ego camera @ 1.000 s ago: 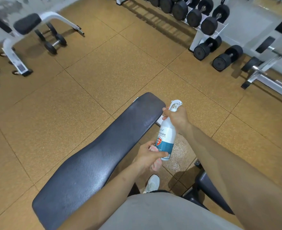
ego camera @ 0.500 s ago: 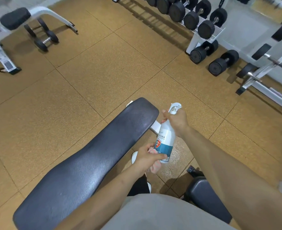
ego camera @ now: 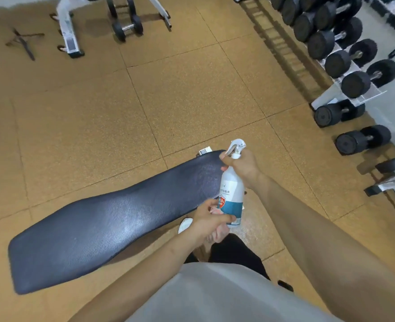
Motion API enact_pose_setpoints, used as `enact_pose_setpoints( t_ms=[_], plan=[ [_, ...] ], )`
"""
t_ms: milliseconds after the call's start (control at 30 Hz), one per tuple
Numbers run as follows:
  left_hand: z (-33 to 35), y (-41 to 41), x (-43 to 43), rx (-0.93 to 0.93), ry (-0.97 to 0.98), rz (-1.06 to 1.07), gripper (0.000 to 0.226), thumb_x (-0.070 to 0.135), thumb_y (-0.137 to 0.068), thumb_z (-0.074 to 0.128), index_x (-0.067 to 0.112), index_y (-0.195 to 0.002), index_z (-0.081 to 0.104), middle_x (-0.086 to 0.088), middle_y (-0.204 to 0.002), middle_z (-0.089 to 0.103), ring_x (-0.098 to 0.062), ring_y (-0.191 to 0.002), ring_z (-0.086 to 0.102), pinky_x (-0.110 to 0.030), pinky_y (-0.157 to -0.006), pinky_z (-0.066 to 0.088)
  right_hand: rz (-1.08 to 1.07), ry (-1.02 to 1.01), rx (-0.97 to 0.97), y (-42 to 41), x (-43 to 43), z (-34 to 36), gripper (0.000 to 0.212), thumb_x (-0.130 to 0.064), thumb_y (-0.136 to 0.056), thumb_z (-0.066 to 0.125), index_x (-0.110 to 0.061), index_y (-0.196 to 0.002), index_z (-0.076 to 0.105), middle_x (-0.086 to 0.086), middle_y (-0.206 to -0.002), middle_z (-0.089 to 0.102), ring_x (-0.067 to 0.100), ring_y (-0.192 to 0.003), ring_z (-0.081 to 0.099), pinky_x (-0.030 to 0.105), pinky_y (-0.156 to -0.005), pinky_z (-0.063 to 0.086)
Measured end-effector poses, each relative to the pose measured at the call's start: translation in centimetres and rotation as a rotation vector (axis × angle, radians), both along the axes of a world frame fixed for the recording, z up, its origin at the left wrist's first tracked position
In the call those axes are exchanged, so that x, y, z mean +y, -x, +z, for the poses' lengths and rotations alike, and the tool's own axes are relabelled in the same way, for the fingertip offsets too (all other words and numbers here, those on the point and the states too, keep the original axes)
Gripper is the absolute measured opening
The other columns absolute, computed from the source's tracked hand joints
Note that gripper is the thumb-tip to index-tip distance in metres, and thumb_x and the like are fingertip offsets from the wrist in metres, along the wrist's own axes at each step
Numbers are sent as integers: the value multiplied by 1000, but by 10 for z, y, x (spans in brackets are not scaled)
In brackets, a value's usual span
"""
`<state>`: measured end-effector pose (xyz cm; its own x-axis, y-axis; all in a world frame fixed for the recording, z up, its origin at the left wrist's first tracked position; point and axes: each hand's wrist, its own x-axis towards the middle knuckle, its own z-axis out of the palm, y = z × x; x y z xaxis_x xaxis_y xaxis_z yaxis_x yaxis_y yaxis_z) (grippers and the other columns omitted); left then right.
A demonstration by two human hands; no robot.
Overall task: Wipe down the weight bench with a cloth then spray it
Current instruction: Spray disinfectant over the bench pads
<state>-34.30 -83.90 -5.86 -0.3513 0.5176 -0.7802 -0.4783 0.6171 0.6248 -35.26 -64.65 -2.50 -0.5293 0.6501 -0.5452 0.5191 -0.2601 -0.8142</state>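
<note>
Nearest: my grey shirt (ego camera: pixel 215 296) fills the bottom edge, both forearms reaching forward over it. Left hand (ego camera: pixel 209 220) is closed around the base of the bottle (ego camera: pixel 231 194), thumb across the teal label band; the pink cloth (ego camera: pixel 217 233) is bunched in the same hand, poking out under the palm beneath the bottle. Right hand (ego camera: pixel 240 165) is wrapped tight round the bottle neck just under the white trigger head (ego camera: pixel 237 146); can't tell if a finger is on the trigger. Bottle is upright, slightly tilted, held in the air just off the near-right end of the bench pad (ego camera: pixel 112 224). Pad is dark, ribbed, runs from lower left to the bottle, with a sheen along its middle. A white shoe (ego camera: pixel 185 225) shows under the pad edge by my left wrist. Beyond: tan tiled floor (ego camera: pixel 168 101). Far right: dumbbell rack (ego camera: pixel 345 66). Far top left: another white-framed bench (ego camera: pixel 69 31) with a dumbbell (ego camera: pixel 128 27) beside it.
</note>
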Motion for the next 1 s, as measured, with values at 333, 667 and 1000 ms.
enact_pose_setpoints(
  t_ms=[333, 667, 1000],
  plan=[
    [11, -37, -11, -66, 72, 534, 59, 19, -70, 91, 23, -121, 61, -2, -117, 71, -22, -105, 71, -31, -74, 58, 483, 58, -32, 51, -36, -27, 15, -11, -89, 77, -6, -89, 63, 6, -71, 67, 13, -50, 68, 22, -53, 51],
    [10, -77, -80, -152, 64, 972, 60, 12, -73, 88, 20, -125, 60, -5, -116, 72, -18, -100, 72, -24, -71, 58, 828, 74, -105, 66, -154, -48, 17, -15, -89, 78, -12, -86, 61, 7, -74, 69, 20, -55, 70, 29, -59, 52],
    [6, -45, -195, -128, 10, 1162, 51, 12, -73, 86, 26, -117, 64, 0, -112, 71, -16, -99, 69, -26, -72, 55, 875, 46, -125, 114, -289, -34, 20, -17, -91, 76, -13, -86, 57, 9, -79, 67, 21, -58, 69, 34, -59, 56]
  ],
)
